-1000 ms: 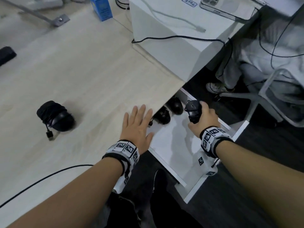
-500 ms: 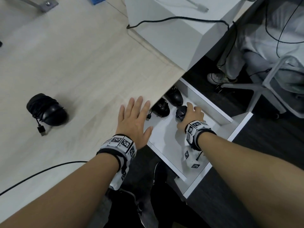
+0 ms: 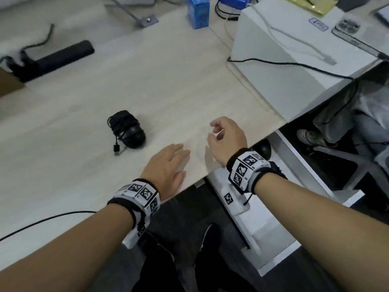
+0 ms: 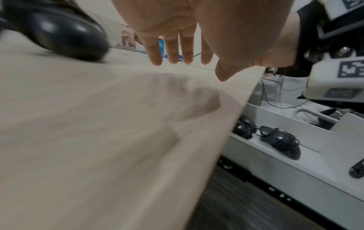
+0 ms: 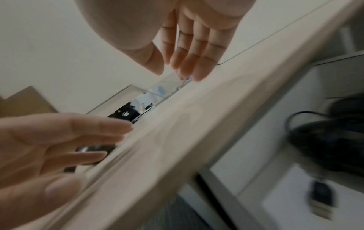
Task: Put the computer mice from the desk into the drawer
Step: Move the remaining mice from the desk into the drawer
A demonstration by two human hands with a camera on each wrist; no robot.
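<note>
A black mouse (image 3: 128, 131) with its cable wound round it lies on the light wooden desk (image 3: 147, 81), left of both hands; it is also in the left wrist view (image 4: 59, 29). My left hand (image 3: 174, 157) lies flat on the desk near the front edge, fingers straight. My right hand (image 3: 214, 131) hovers just above the desk edge, fingers loosely curled and empty. The white drawer (image 3: 263, 218) stands open below the desk at the right. Two wrapped black mice (image 4: 244, 129) (image 4: 281, 143) lie in it; my right wrist hides most of them in the head view.
A white box (image 3: 284, 60) with a black cable over it stands at the back right, with a phone (image 3: 357, 39) on it. A blue carton (image 3: 199, 13) and a black bar (image 3: 63, 57) sit further back. A chair base and someone's shoe (image 3: 309, 135) are beyond the drawer.
My right hand has let go of the mouse in the drawer and risen to the desk edge, empty. The left hand stays flat on the desk.
</note>
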